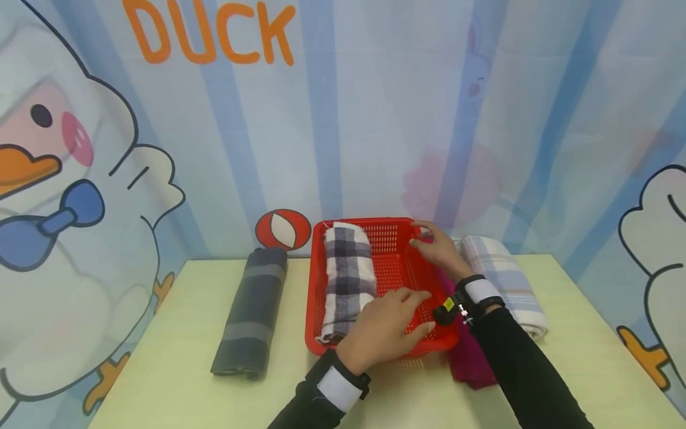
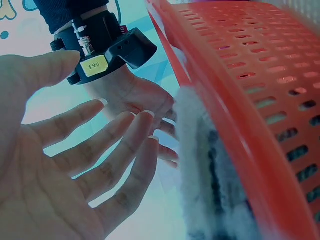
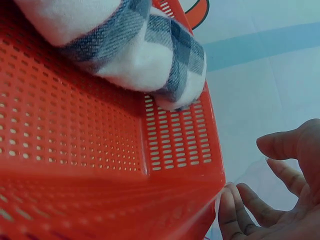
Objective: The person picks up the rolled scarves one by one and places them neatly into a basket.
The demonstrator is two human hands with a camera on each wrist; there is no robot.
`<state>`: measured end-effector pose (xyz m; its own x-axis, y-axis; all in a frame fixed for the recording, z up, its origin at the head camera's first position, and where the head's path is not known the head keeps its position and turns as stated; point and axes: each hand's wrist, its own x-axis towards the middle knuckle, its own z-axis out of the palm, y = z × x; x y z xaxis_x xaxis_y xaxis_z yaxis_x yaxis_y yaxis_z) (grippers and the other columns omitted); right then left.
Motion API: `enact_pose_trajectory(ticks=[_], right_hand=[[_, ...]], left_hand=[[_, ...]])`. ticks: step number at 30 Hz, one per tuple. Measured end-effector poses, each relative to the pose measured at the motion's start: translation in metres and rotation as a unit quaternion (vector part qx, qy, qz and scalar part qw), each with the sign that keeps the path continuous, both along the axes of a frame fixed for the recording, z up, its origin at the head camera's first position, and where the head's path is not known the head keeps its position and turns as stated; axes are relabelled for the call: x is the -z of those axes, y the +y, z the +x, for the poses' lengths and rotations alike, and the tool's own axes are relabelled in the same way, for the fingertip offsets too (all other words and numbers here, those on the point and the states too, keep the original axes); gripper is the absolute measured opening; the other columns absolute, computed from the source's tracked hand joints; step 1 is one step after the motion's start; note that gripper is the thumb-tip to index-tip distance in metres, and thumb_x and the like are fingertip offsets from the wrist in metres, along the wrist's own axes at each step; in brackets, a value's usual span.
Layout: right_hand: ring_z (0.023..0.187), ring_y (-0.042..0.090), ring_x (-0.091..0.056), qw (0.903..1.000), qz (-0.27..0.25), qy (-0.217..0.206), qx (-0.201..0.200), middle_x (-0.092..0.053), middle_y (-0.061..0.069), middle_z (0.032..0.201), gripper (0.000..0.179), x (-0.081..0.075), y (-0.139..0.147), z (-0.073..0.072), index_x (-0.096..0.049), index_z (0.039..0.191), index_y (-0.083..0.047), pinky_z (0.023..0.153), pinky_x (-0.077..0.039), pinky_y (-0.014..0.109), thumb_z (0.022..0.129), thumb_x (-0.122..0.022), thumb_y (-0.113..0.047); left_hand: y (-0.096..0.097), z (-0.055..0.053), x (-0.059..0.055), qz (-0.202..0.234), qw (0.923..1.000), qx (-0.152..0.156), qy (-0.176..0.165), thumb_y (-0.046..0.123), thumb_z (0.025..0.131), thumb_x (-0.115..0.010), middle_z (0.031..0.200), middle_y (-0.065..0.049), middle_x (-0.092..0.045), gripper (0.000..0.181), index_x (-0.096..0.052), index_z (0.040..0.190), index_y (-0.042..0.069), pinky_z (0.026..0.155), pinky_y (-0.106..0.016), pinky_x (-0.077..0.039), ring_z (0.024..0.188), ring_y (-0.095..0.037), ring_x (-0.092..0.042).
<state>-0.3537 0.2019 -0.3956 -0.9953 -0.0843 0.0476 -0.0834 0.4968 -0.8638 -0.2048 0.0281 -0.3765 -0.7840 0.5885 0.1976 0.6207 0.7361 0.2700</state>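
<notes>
A red perforated plastic basket (image 1: 393,268) stands on the table, with a rolled cloth in blue, grey and white checks (image 1: 348,268) lying along its left side. My left hand (image 1: 383,328) hovers over the basket's front part, fingers spread and nothing held, as the left wrist view also shows. My right hand (image 1: 442,250) is at the basket's back right corner. In the right wrist view its fingertips (image 3: 230,200) are right at the outside of that corner, thumb apart, with nothing gripped.
Left of the basket lies a dark grey striped rolled cloth (image 1: 252,316). To the right are a magenta cloth (image 1: 471,360), partly hidden by the basket and right arm, and a pale plaid folded cloth (image 1: 504,280). A printed duck curtain (image 1: 370,119) hangs behind the table.
</notes>
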Motion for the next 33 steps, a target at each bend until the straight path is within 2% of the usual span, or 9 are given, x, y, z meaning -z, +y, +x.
enact_pose_trajectory(ticks=[6,12,22,27,33], right_hand=[[0.139,0.044,-0.041,0.9999,-0.009,-0.005,-0.003,-0.043,0.031,0.148,0.052,0.001,0.008,0.000,-0.042,0.147,-0.006,0.107,-0.043,0.057,0.098,-0.057,-0.014],[0.138,0.045,-0.043,0.9998,-0.011,-0.014,0.007,-0.045,0.030,0.147,0.054,0.000,0.011,0.003,-0.038,0.149,-0.005,0.110,-0.042,0.056,0.099,-0.055,-0.016],[0.139,0.045,-0.041,0.9998,-0.008,-0.014,0.011,-0.043,0.029,0.148,0.052,0.001,0.020,0.007,-0.039,0.149,-0.004,0.111,-0.041,0.057,0.100,-0.054,-0.014],[0.137,0.044,-0.043,0.9992,0.003,-0.032,0.024,-0.042,0.027,0.150,0.053,0.000,0.027,0.006,-0.038,0.150,-0.009,0.111,-0.042,0.056,0.101,-0.053,-0.017],[0.136,0.046,-0.042,0.9988,0.022,-0.036,0.024,-0.040,0.028,0.151,0.054,0.003,0.035,0.008,-0.038,0.150,-0.009,0.109,-0.042,0.057,0.100,-0.054,-0.019]], left_hand=[[0.003,0.001,0.001,0.022,0.9997,0.003,0.009,0.043,0.097,-0.060,0.129,-0.002,-0.065,0.051,-0.054,0.141,0.018,0.091,-0.030,-0.057,0.114,-0.015,-0.064],[0.005,0.003,0.001,0.043,0.9988,0.005,0.023,0.041,0.097,-0.060,0.126,-0.001,-0.065,0.050,-0.053,0.141,0.017,0.087,-0.027,-0.057,0.110,-0.014,-0.066],[0.018,0.007,0.000,0.043,0.9981,0.011,0.044,0.041,0.097,-0.060,0.124,0.000,-0.066,0.050,-0.053,0.140,0.018,0.088,-0.027,-0.057,0.108,-0.012,-0.066],[0.024,0.009,0.001,0.042,0.9985,0.012,0.031,0.041,0.097,-0.061,0.126,0.000,-0.065,0.050,-0.053,0.141,0.019,0.088,-0.028,-0.058,0.109,-0.012,-0.066],[0.032,0.011,0.005,0.045,0.9988,0.019,-0.010,0.041,0.097,-0.061,0.131,0.000,-0.064,0.052,-0.051,0.143,0.020,0.092,-0.029,-0.057,0.114,-0.013,-0.065]])
